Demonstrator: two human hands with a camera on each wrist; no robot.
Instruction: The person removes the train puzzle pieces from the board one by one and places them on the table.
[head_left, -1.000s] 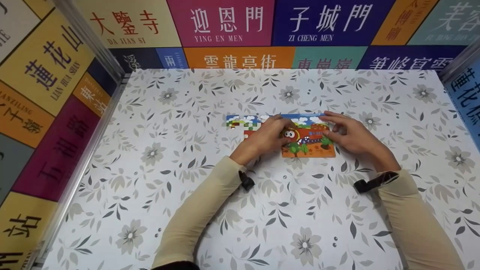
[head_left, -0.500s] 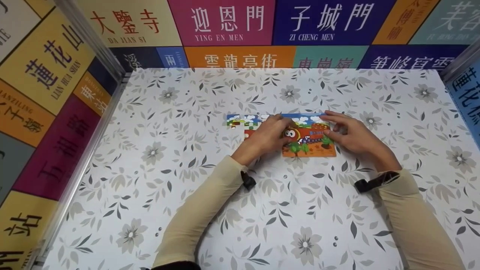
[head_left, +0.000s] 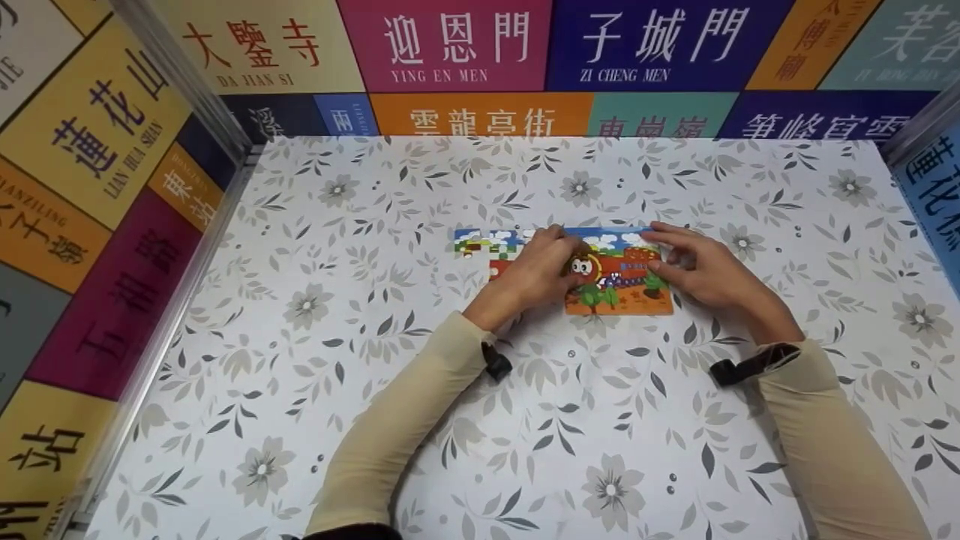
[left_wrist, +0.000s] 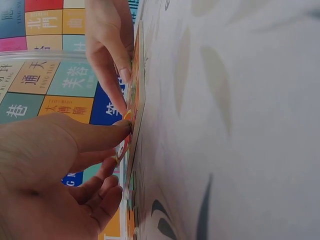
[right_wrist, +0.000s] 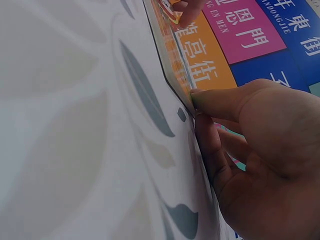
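Note:
A colourful jigsaw puzzle [head_left: 619,300], partly put together, lies flat on the table and shows a red train with a face under a blue sky. My left hand [head_left: 529,274] is over its left part and hides some of it. In the left wrist view, the left thumb and a finger pinch a puzzle piece [left_wrist: 123,146] bearing an eye, tilted at the puzzle's surface. My right hand [head_left: 709,270] rests at the right edge, thumb on the puzzle and index finger along the upper right corner. The right wrist view shows that thumb [right_wrist: 220,102] touching the edge.
A white tablecloth [head_left: 480,420] with grey flowers and leaves covers the table. Joined pieces [head_left: 472,240] stick out at the puzzle's upper left. Panels [head_left: 457,45] with large characters stand behind and at both sides. Black wrist straps [head_left: 750,367] sit over beige sleeves.

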